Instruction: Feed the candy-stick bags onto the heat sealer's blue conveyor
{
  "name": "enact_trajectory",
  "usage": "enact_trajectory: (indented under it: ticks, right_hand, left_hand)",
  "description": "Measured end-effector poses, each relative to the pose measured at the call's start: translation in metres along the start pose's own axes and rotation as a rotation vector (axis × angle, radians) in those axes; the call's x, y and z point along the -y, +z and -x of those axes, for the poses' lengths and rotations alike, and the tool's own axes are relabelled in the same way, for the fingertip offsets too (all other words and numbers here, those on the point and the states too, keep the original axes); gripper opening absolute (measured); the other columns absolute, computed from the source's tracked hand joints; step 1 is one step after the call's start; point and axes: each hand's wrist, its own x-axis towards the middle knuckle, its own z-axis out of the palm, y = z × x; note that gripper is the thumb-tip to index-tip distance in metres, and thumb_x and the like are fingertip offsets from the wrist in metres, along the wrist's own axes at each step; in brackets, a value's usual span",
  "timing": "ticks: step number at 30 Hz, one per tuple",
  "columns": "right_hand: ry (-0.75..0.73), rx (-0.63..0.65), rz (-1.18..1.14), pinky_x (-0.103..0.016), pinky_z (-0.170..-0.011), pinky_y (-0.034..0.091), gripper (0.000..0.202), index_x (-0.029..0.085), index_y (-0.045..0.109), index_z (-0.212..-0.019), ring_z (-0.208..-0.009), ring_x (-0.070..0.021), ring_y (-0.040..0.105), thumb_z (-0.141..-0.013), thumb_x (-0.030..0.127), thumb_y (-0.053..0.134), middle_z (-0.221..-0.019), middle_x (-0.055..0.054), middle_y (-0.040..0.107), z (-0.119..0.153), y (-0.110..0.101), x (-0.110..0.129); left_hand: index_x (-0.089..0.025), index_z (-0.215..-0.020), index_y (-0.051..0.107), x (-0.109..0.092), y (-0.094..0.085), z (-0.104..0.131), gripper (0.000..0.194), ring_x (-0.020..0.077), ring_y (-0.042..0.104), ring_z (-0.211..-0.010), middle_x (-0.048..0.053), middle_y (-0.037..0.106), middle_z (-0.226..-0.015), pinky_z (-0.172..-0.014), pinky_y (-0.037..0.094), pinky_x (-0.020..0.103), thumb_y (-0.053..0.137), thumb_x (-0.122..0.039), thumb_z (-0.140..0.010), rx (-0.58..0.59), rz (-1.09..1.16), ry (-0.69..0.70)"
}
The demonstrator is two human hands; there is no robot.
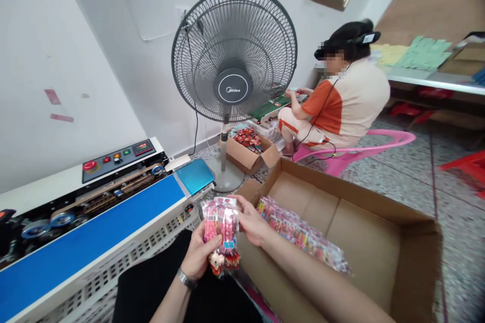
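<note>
Several pink plastic packets (221,227) are held together in front of me, between the blue belt and the cardboard box. My left hand (200,255) grips their lower left side, with the thumb across the front. Around the upper right edge of the packets, my right hand (250,219) is closed. Small red and orange figures show at the bottom of the bundle. Inside the large cardboard box (364,232), a long row of similar pink packets (303,234) lies to the right of my hands.
A machine with a blue belt (113,242) and control panel (117,160) stands at left. Ahead is a standing fan (233,88), near a smaller box (248,159) of red packets. Another person (341,101) sits on a pink chair (390,139) beyond the large box.
</note>
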Motion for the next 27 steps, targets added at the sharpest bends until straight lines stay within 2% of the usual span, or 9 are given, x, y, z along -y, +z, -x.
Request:
enact_trajectory:
  ticks: [3,7,10,13,15,19,23,27]
  right_hand:
    - [-0.070,0.009,0.012,-0.017,-0.045,0.041,0.043,0.024,0.054,-0.102,-0.060,-0.0107,0.054,-0.066,0.041,0.069,-0.079,0.001,0.061,0.005,0.007,0.003]
    - [-0.017,0.097,0.067,-0.021,-0.047,0.043,0.040,0.020,0.060,-0.095,-0.058,-0.0122,0.055,-0.066,0.046,0.068,-0.077,-0.001,0.062,0.009,0.007,0.008]
    - [0.010,0.154,0.088,-0.023,-0.048,0.043,0.043,0.021,0.060,-0.099,-0.057,-0.0138,0.056,-0.065,0.047,0.070,-0.079,-0.002,0.063,0.013,0.008,0.005]
    - [-0.036,0.145,0.067,-0.025,-0.053,0.044,0.041,0.021,0.060,-0.099,-0.063,-0.0157,0.058,-0.069,0.049,0.066,-0.079,-0.002,0.064,0.017,0.013,-0.001]
    - [-0.151,0.080,0.078,-0.026,-0.058,0.045,0.038,0.020,0.061,-0.095,-0.069,-0.0170,0.058,-0.072,0.050,0.061,-0.080,-0.003,0.064,0.019,0.018,-0.006]
    - [-0.412,-0.153,0.230,-0.024,-0.062,0.043,0.034,0.017,0.060,-0.085,-0.071,-0.0167,0.054,-0.079,0.049,0.052,-0.074,-0.002,0.061,0.017,0.027,-0.016]
    - [-0.494,-0.305,0.317,-0.022,-0.059,0.040,0.031,0.016,0.057,-0.081,-0.065,-0.0132,0.049,-0.084,0.045,0.045,-0.070,0.000,0.057,0.014,0.032,-0.025]
    - [-0.536,-0.372,0.325,-0.021,-0.059,0.038,0.029,0.017,0.052,-0.077,-0.063,-0.0118,0.045,-0.087,0.042,0.041,-0.068,0.002,0.051,0.012,0.034,-0.029]
  left_hand:
    - [-0.016,-0.103,0.057,-0.007,-0.004,0.000,0.044,0.0191,0.060,-0.078,0.006,0.065,-0.090,-0.072,0.047,0.030,0.071,-0.028,-0.063,-0.028,-0.097,0.035]
    - [-0.015,-0.105,0.057,-0.018,-0.008,0.002,0.047,0.0199,0.060,-0.078,0.006,0.066,-0.090,-0.072,0.048,0.030,0.071,-0.029,-0.063,0.007,-0.246,0.080]
    - [-0.017,-0.110,0.054,-0.020,-0.007,0.006,0.052,0.0212,0.060,-0.082,0.006,0.066,-0.095,-0.075,0.048,0.031,0.071,-0.029,-0.062,0.004,-0.216,0.089]
    - [-0.018,-0.114,0.051,-0.017,-0.003,0.008,0.057,0.0221,0.061,-0.085,0.007,0.065,-0.098,-0.076,0.048,0.032,0.072,-0.027,-0.062,-0.050,-0.122,0.098]
    - [-0.019,-0.116,0.050,-0.015,0.001,0.009,0.058,0.0224,0.061,-0.087,0.008,0.064,-0.101,-0.077,0.048,0.033,0.072,-0.025,-0.062,-0.091,-0.050,0.115]
    - [-0.018,-0.113,0.052,-0.013,0.009,0.009,0.054,0.0211,0.061,-0.088,0.009,0.064,-0.103,-0.079,0.048,0.032,0.071,-0.024,-0.063,-0.176,0.079,0.135]
    - [-0.017,-0.111,0.053,-0.012,0.011,0.007,0.052,0.0208,0.063,-0.084,0.009,0.066,-0.099,-0.077,0.049,0.031,0.072,-0.023,-0.062,-0.263,0.192,0.138]
    - [-0.019,-0.103,0.057,-0.010,0.006,0.003,0.042,0.0198,0.064,-0.082,0.007,0.068,-0.095,-0.075,0.050,0.031,0.071,-0.023,-0.064,-0.365,0.286,0.106]
